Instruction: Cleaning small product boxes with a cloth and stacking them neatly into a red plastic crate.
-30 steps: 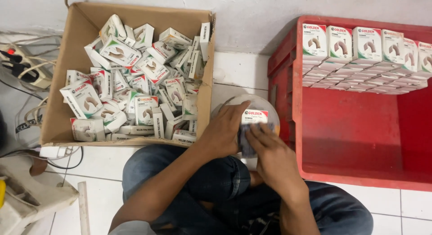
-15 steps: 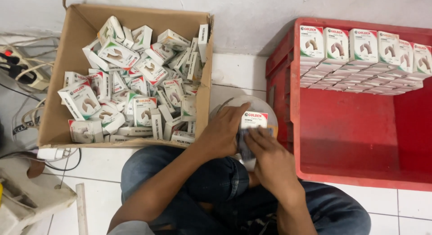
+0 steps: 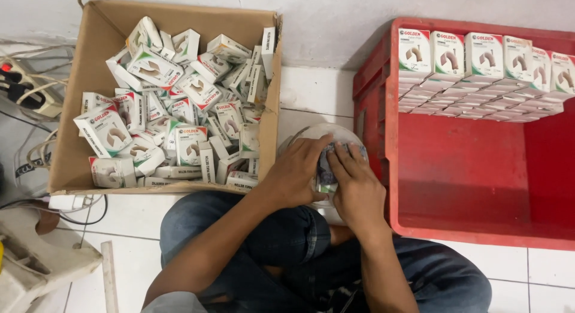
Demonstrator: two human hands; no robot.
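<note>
2 hands met over a round white container [image 3: 311, 132] that sat on the floor between the cardboard carton [image 3: 90, 109] and the red crate [image 3: 479, 187]. My left hand [image 3: 296, 172] curled around the near side of a small box [image 3: 328, 169], and my right hand [image 3: 356, 190] closed over it from the other side, fingers pressed along its top. Most of that box was hidden under the fingers, so I could not tell whether its flap was open or tucked.

As to progress, I judged the work well short of half done. 1 row of about 6 stacks of finished white boxes [image 3: 479, 73] stood in order along the far wall of the crate, while the rest of the crate floor lay bare. The carton held a large loose heap of the same small boxes [image 3: 173, 103], tumbled at every angle and filling it nearly to the rim.

Underfoot was white tiled floor [image 3: 317, 91] meeting a pale wall [image 3: 335, 25]. I sat cross-legged in blue jeans [image 3: 251, 241]. At the left edge lay a tangle of cables [image 3: 36, 151] and a power strip [image 3: 24, 85], well apart from the hands.
</note>
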